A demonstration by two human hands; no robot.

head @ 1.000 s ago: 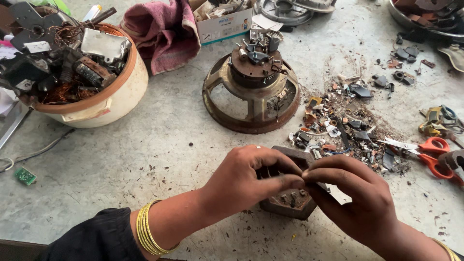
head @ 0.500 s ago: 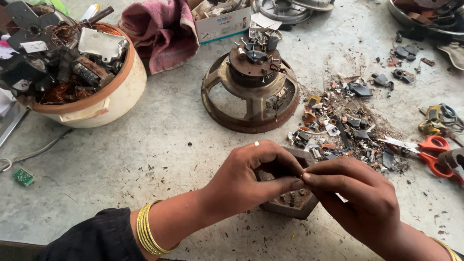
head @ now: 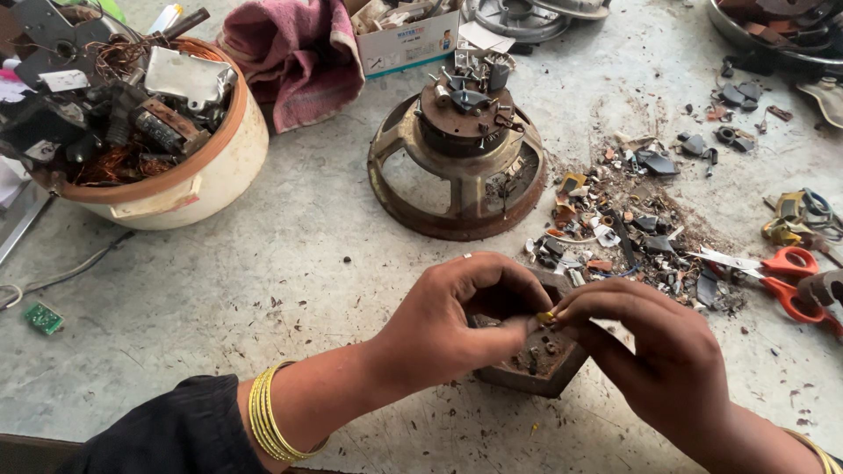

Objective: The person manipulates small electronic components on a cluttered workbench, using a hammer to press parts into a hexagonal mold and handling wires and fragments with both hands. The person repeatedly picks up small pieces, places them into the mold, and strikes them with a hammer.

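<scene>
Head view: your left hand (head: 465, 320) and right hand (head: 654, 364) meet near the front edge of the grey work table (head: 263, 290), fingertips drawn together in a pinch on a small yellow piece (head: 546, 317). You hold it between both hands directly over the dark hexagonal block (head: 536, 360), probably so that anything pulled loose drops onto the block and not among the table's litter. The left thumb and forefinger curl round from one side and the right fingertips close in from the other, so neither hand is spread; both are closed on the piece. Whether the piece is joined to the block or free of it, the fingers hide.

The yellow piece itself is tiny, bright against the skin, and mostly covered; only a sliver shows between the fingertips. The block beneath is dark brown, flat-sided, with rusty crumbs and small studs on its top face.

Farther back, toward the middle of the table, stands a rusty speaker frame (head: 457, 167). A scrap pile (head: 623, 233) lies to its right, with orange-handled scissors (head: 790, 272) near the right edge. A cream bowl of parts (head: 176, 189) sits at the back left, beside a pink cloth (head: 299, 53).
</scene>
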